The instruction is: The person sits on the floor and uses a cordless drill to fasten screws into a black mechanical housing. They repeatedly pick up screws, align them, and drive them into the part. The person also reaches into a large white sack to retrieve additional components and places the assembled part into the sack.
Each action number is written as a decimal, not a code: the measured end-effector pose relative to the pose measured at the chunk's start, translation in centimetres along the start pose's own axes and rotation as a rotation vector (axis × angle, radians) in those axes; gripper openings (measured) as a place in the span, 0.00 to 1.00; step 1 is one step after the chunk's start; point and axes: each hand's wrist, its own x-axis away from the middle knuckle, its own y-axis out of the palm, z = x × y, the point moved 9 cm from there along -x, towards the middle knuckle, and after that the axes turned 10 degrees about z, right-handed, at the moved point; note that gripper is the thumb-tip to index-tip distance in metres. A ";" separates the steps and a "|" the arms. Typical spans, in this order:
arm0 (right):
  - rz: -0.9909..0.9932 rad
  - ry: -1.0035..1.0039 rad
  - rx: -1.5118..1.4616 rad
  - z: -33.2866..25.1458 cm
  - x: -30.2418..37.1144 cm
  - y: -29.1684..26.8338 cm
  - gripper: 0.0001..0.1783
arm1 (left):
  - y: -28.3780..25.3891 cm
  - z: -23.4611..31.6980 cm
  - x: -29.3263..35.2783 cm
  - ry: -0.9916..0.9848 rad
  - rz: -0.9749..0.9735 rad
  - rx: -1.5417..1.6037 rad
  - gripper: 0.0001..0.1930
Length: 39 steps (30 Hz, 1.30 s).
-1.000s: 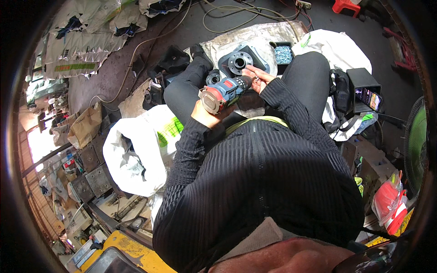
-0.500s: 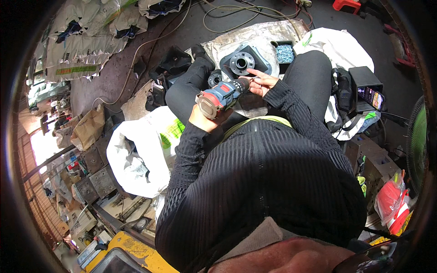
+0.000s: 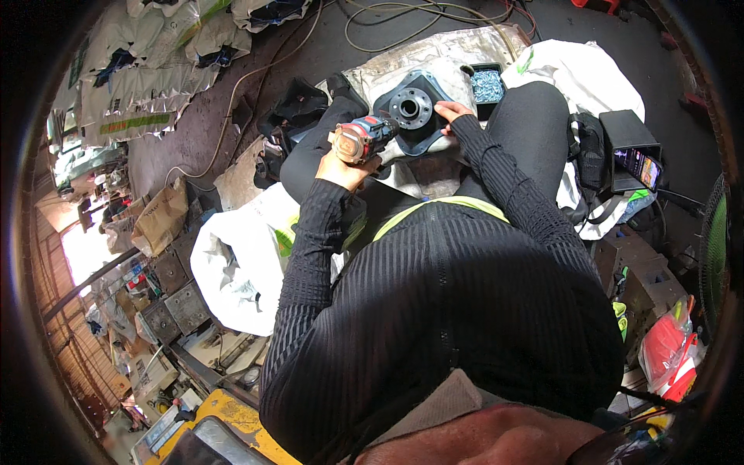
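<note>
My left hand (image 3: 343,172) is wrapped around the grip of a blue and red cordless drill (image 3: 363,139), its dark chuck turned toward the metal part in front of me. That part is a round grey flange (image 3: 411,108) with a ring of holes and a central bore, lying on a dark square plate (image 3: 423,145) with rounded corners. At the flange's right side, my right hand (image 3: 452,113) has thumb and fingers pinched together. Whatever they hold, if anything, is too small to make out. Beyond that hand sits a black tray (image 3: 487,85) filled with small bluish-silver pieces, probably screws.
White sacks (image 3: 246,263) lie by both my legs. To the right are a black box (image 3: 625,139) with a lit phone (image 3: 639,167) and a fan (image 3: 713,248). A hose (image 3: 372,39) coils on the floor ahead. Metal blocks (image 3: 186,308) stand at left.
The drill has moved back leftward, and its tip has come away from my right hand. My right hand has shifted up and right to the flange's edge.
</note>
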 end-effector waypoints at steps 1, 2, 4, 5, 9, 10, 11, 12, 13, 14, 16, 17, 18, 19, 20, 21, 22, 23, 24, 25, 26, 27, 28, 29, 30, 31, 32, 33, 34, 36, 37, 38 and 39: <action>-0.009 -0.030 0.033 -0.1 -0.3 0.4 0.21 | 0.4 -0.4 -0.4 -0.042 -0.015 0.024 0.29; -0.013 -0.022 0.039 0.1 -0.2 0.7 0.23 | 1.0 -0.7 -0.4 -0.141 -0.060 0.026 0.29; -0.019 -0.013 0.071 0.2 -0.1 0.8 0.23 | 1.7 -0.3 -0.2 -0.249 -0.129 0.005 0.29; -0.026 -0.010 0.086 0.2 -0.1 1.0 0.23 | 1.7 0.1 -0.4 -0.182 -0.106 -0.017 0.29; -0.045 0.009 0.130 0.4 -0.4 1.2 0.24 | 2.1 0.5 -0.9 0.066 -0.029 -0.119 0.31; -0.041 0.002 0.126 0.5 -0.5 1.4 0.24 | 2.3 0.4 -1.0 0.065 -0.039 -0.122 0.31; -0.040 -0.005 0.122 0.7 -0.8 1.6 0.24 | 2.3 0.4 -0.9 0.061 -0.046 -0.125 0.31; -0.035 -0.030 0.107 0.7 -1.3 1.9 0.23 | 2.5 -0.3 -1.4 0.105 -0.039 -0.120 0.31; -0.029 -0.040 0.119 0.9 -1.6 1.7 0.23 | 2.7 -0.5 -1.9 0.127 -0.044 -0.109 0.31; -0.028 -0.049 0.132 0.8 -1.7 2.0 0.23 | 2.7 -0.7 -2.3 0.146 -0.046 -0.100 0.30; -0.016 -0.059 0.147 0.7 -2.1 1.8 0.22 | 2.8 0.2 -2.3 -0.068 -0.147 -0.100 0.28; -0.022 -0.058 0.148 0.7 -2.2 2.0 0.22 | 2.8 0.1 -2.7 -0.006 -0.136 -0.133 0.27; -0.028 -0.056 0.149 0.7 -2.2 2.1 0.21 | 2.9 0.1 -3.4 0.056 -0.125 -0.167 0.26; -0.031 -0.065 0.152 0.6 -2.2 2.2 0.21 | 3.0 0.1 -3.7 0.105 -0.135 -0.202 0.25; -0.034 -0.073 0.152 0.4 -2.0 2.2 0.21 | 3.0 0.7 -3.8 0.154 -0.145 -0.239 0.24; -0.038 -0.081 0.151 0.2 -1.8 2.3 0.20 | 3.0 0.5 -4.0 0.225 -0.130 -0.253 0.23; -0.035 -0.076 0.136 0.1 -1.7 2.4 0.20 | 3.1 -0.3 -4.4 0.295 -0.116 -0.267 0.23; -0.031 -0.067 0.149 0.1 -1.7 2.4 0.20 | 3.3 -0.4 -4.6 0.370 -0.107 -0.279 0.22; -0.017 -0.056 0.165 0.4 -2.0 2.2 0.20 | 3.6 0.6 -4.1 0.203 -0.216 -0.380 0.21; -0.004 -0.044 0.181 0.7 -2.2 1.9 0.20 | 3.7 1.3 -4.1 0.184 -0.233 -0.400 0.20; -0.008 -0.050 0.171 0.8 -2.3 1.9 0.21 | 3.8 1.4 -4.0 0.155 -0.245 -0.421 0.20; -0.017 -0.059 0.172 0.9 -2.3 1.8 0.21 | 3.9 1.1 -3.9 0.127 -0.257 -0.443 0.19; -0.026 -0.068 0.172 1.0 -2.4 1.7 0.21 | 4.1 0.4 -4.5 0.188 -0.235 -0.405 0.19; -0.040 -0.077 0.167 0.7 -2.3 1.8 0.21 | 3.7 1.7 -4.4 0.225 -0.239 -0.440 0.18; -0.043 -0.058 0.173 0.6 -2.0 1.8 0.21 | 3.7 1.0 -4.6 0.160 -0.241 -0.442 0.19; -0.058 -0.033 0.175 0.8 -1.9 2.1 0.20 | 3.7 0.4 -4.6 0.095 -0.242 -0.444 0.21; -0.065 -0.011 0.180 1.1 -1.9 2.1 0.20 | 3.9 0.5 -4.6 0.116 -0.244 -0.453 0.21; -0.074 0.011 0.185 1.4 -1.9 2.1 0.19 | 4.1 0.7 -4.6 0.137 -0.246 -0.461 0.20; -0.089 0.000 0.186 1.3 -1.9 2.2 0.19 | 4.3 0.8 -4.4 0.157 -0.246 -0.468 0.20; -0.095 -0.028 0.201 1.4 -2.5 2.2 0.18 | 5.0 0.0 -4.9 0.167 -0.254 -0.483 0.20; -0.099 -0.047 0.209 1.6 -2.4 2.2 0.18 | 5.4 -0.4 -5.0 0.171 -0.256 -0.489 0.21; -0.099 -0.073 0.214 1.1 -2.4 2.2 0.19 | 5.4 -0.1 -4.8 0.186 -0.261 -0.460 0.22; -0.102 -0.099 0.221 0.7 -2.3 2.3 0.20 | 5.4 0.2 -4.6 0.199 -0.266 -0.430 0.23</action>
